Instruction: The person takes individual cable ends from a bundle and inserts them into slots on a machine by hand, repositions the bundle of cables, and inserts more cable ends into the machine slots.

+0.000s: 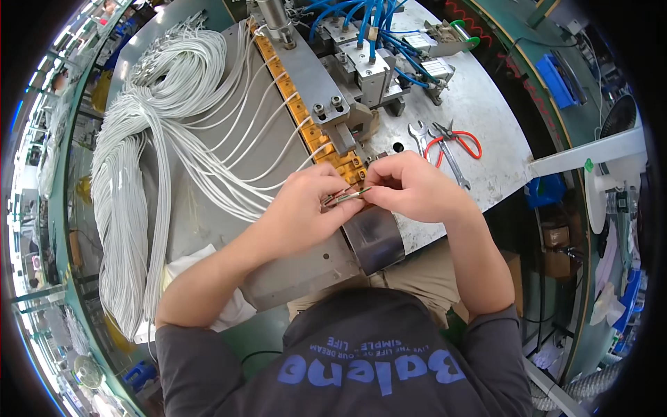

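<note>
My left hand (299,212) is closed on a few thin white cables, whose stripped ends (342,198) stick out between thumb and fingers. The fingertips of my right hand (417,186) pinch the tip of one of them, where dark green shows. Both hands meet just in front of the near end of an orange-yellow strip fixture (297,110). Several white cables run from the big bundle to slots along this strip. A steel block (375,240) lies right below my hands.
A thick bundle of white cables (125,167) covers the bench's left. Beyond my hands stands a metal clamping machine (365,73) with blue air hoses (372,31). Red-handled pliers (451,139) and wrenches (455,170) lie to the right. A white cloth (229,306) is near my left forearm.
</note>
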A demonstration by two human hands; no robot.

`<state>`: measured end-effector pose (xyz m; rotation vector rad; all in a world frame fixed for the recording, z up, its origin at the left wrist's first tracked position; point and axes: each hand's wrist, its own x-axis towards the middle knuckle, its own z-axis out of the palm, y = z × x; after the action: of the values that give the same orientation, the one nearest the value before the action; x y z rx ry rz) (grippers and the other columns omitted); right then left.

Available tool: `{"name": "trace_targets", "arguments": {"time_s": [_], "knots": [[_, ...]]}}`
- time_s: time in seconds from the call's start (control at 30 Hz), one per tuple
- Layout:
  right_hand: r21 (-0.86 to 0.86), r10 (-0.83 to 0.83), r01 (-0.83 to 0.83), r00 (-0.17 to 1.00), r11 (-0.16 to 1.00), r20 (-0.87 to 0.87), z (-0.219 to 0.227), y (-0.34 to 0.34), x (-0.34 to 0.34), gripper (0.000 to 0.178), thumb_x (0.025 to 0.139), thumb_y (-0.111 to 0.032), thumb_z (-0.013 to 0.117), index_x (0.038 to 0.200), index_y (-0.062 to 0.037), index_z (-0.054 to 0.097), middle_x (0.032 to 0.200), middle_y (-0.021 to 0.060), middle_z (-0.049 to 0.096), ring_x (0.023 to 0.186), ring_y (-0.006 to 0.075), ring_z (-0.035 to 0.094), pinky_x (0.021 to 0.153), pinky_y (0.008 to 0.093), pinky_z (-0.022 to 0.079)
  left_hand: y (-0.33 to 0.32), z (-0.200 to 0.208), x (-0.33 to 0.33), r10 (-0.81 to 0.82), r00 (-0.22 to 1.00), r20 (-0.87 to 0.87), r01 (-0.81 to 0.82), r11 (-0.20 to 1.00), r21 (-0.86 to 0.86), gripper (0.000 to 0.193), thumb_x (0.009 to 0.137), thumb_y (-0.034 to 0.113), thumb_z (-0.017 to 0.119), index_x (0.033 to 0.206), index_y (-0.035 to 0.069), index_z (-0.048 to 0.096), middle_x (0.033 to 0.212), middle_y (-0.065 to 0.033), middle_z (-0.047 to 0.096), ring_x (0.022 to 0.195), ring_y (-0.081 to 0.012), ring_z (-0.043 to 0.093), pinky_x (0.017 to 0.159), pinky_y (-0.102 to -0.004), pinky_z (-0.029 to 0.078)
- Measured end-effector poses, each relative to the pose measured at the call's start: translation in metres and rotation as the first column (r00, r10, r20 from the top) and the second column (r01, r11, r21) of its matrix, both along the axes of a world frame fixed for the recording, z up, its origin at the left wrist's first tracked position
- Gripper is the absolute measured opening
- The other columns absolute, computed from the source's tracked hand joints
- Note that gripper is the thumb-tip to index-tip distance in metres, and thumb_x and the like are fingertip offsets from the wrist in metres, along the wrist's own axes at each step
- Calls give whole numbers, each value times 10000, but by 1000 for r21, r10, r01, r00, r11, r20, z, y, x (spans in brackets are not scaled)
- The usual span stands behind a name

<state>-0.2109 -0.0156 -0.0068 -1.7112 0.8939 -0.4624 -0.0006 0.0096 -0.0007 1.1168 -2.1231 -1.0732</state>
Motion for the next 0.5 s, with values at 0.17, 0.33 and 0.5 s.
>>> {"name": "trace_targets", "arguments": {"time_s": [0.17,0.33,0.5], "knots": [[461,-255,184,962,868,96,-17,-6,-10,145,844,-114,587,752,-3,593,589,2,535,573,40,468,495,210,355,-1,-6,-1,73,984,165,-47,987,-156,74,805,77,621,816,4,627,778,-145,554,700,-335,569,620,-407,462],[199,-292,282,956,939,23,-25,-16,-1,157,848,-131,581,761,-2,599,585,-6,524,545,47,457,481,215,341,-12,-5,1,139,962,233,-85,970,-226,70,798,68,618,821,5,601,781,-161,554,727,-363,575,641,-437,468],[237,-240,217,968,947,72,-41,-26,-5,153,854,-142,582,793,-5,613,597,-12,527,545,45,466,485,210,345,-4,-4,-8,166,892,421,-21,945,-327,69,795,51,611,848,9,601,789,-143,564,702,-350,575,621,-430,466]]}}
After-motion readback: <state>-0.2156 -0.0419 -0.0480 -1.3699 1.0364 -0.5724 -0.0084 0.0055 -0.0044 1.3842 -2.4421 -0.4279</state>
